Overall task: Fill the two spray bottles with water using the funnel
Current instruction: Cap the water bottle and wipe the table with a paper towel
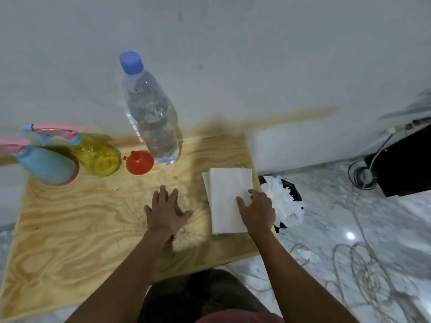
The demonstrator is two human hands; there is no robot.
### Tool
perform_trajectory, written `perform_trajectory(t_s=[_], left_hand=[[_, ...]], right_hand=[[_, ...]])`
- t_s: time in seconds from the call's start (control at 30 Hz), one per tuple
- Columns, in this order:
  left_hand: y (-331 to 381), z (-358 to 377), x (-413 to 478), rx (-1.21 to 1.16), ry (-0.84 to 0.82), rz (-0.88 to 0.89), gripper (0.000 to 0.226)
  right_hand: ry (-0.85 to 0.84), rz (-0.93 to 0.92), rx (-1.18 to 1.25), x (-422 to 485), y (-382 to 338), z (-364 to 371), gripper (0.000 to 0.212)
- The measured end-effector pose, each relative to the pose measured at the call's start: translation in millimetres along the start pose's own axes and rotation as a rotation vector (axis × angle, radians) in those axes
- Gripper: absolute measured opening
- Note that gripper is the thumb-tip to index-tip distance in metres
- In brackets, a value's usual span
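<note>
Left hand [166, 212] lies splayed, right hand [256, 210] palm-down.

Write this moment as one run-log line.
left hand flat on table | right hand on napkins | funnel, capped bottle, blue sprayer, yellow sprayer: untouched

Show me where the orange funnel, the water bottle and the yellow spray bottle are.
orange funnel [140, 162], head view, on its wide cone.
water bottle [152, 122], head view, on its clear body.
yellow spray bottle [99, 157], head view, on its yellow body.
</note>
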State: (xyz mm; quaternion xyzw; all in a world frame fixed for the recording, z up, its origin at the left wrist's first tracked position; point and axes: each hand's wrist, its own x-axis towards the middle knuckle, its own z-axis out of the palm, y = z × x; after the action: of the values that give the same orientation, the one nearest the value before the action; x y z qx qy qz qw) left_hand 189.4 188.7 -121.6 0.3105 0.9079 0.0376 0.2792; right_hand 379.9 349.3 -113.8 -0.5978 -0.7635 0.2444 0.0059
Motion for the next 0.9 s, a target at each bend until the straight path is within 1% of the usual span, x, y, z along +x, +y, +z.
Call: perform_trajectory(t_s=[0.13, 0.33, 0.5, 0.57, 0.7, 0.8, 0.9], left_hand=[[-1, 1, 2, -0.022, -0.014, -0.005, 0.096], [-2, 2, 2, -0.038, -0.021, -0.007, 0.098], [0, 1, 1, -0.04, -0.02, -0.013, 0.097], [1, 1, 1, -0.038, -0.017, -0.018, 0.096], [1, 0, 1, -0.029, -0.022, -0.02, 0.094], [2, -1, 0, -0.02, -0.032, -0.02, 0.094], [2, -2, 0, -0.023, -0.028, -0.018, 0.095]], right_hand=[[0.029, 0.05, 0.059, 1, 4, 1, 0.051], [0.093, 0.089, 0.209, 3, 4, 0, 0.021], [0.135, 0.099, 0.245, -2, 0, -9, 0.026], [0.14, 0.061, 0.291, -5, -4, -15, 0.027], [0.064, -0.076, 0.432, -13, -19, -31, 0.023], [0.048, -0.147, 0.529, -16, -30, -46, 0.021], [0.043, -0.215, 0.573, -19, -42, -61, 0.019]])
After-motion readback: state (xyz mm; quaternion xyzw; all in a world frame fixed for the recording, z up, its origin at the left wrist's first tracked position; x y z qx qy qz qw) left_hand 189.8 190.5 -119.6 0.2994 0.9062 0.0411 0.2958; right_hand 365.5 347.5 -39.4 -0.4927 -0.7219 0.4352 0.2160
